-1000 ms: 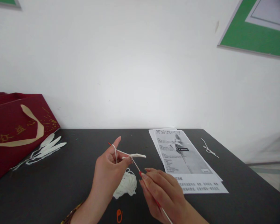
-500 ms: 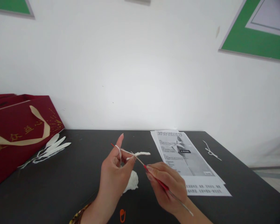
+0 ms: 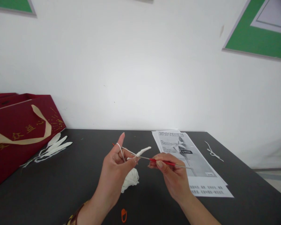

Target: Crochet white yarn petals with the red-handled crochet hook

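My left hand [image 3: 117, 165] pinches a small strip of white crochet work [image 3: 144, 151] between thumb and finger. White yarn [image 3: 120, 149] loops round its raised index finger and runs to the work. In my right hand [image 3: 172, 173] is a crochet hook [image 3: 165, 162] with a red grip, held nearly level, its metal shaft reaching the stitches at my left fingertips. The hook's tip is hidden by the work and fingers. Behind my left wrist lies a ball of white yarn [image 3: 131, 179] on the table. An orange stitch marker [image 3: 124, 215] lies nearer to me.
A dark red gift bag [image 3: 21, 125] stands at the left, with several white crocheted petals [image 3: 55, 149] beside it. Printed sheets [image 3: 201, 175] lie right of centre on the black table [image 3: 84, 181]. A knotted piece of white yarn [image 3: 213, 153] is farther right.
My right hand has turned the hook from a steep slant to nearly level. The free end of the crochet strip now points more upward. My left hand keeps its pinch.
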The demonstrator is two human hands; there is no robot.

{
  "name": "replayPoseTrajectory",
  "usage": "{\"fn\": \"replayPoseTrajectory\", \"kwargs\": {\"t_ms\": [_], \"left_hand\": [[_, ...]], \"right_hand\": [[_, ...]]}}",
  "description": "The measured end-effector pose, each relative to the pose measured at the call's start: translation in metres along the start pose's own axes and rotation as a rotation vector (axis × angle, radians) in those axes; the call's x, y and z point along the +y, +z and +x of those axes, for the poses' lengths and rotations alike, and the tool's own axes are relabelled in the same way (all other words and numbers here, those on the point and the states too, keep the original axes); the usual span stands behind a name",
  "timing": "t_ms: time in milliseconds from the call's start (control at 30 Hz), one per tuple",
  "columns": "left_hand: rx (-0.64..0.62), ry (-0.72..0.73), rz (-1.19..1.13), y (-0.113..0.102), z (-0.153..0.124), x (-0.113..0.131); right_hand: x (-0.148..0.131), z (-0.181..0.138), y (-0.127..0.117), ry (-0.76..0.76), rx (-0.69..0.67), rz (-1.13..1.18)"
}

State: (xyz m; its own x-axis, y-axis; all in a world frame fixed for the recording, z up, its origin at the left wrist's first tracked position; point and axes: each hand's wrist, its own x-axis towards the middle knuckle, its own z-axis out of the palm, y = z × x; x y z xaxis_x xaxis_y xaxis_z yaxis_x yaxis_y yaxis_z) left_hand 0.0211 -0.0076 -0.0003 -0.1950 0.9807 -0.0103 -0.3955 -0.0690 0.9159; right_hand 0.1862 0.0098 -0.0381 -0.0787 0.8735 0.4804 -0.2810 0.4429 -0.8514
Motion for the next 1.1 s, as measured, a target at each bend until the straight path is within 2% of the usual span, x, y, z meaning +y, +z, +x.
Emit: {"fn": "replayPoseTrajectory", "kwargs": {"t_ms": [100, 200, 267, 333, 433, 600, 767, 933, 1100], "left_hand": [[-0.082, -0.071, -0.071, -0.002, 0.004, 0.001], [-0.104, -0.111, -0.118, -0.004, 0.006, 0.002], [-0.092, -0.085, -0.104, -0.003, 0.005, 0.002], [-0.061, -0.029, -0.054, -0.001, 0.002, 0.003], [0.009, 0.072, 0.061, 0.003, -0.003, 0.003], [0.063, 0.208, 0.223, 0.005, -0.003, -0.002], [0.021, 0.23, 0.269, 0.002, 0.0, -0.003], [-0.027, 0.154, 0.24, 0.001, 0.002, 0.003], [-0.158, 0.034, 0.26, -0.001, 0.004, 0.005]], "right_hand": [[-0.012, 0.002, -0.003, -0.158, -0.097, -0.22], [-0.022, -0.001, -0.005, -0.43, -0.212, -0.527], [-0.025, -0.004, -0.005, -0.657, -0.295, -0.728], [-0.026, -0.008, -0.005, -0.823, -0.357, -0.903], [-0.026, -0.013, -0.003, -0.903, -0.389, -1.044], [-0.024, -0.016, 0.005, -0.844, -0.337, -1.021], [-0.028, -0.013, 0.007, -0.657, -0.203, -0.773], [-0.038, -0.009, 0.001, -0.484, -0.176, -0.647], [-0.042, -0.005, -0.011, -0.298, -0.146, -0.536]]}}
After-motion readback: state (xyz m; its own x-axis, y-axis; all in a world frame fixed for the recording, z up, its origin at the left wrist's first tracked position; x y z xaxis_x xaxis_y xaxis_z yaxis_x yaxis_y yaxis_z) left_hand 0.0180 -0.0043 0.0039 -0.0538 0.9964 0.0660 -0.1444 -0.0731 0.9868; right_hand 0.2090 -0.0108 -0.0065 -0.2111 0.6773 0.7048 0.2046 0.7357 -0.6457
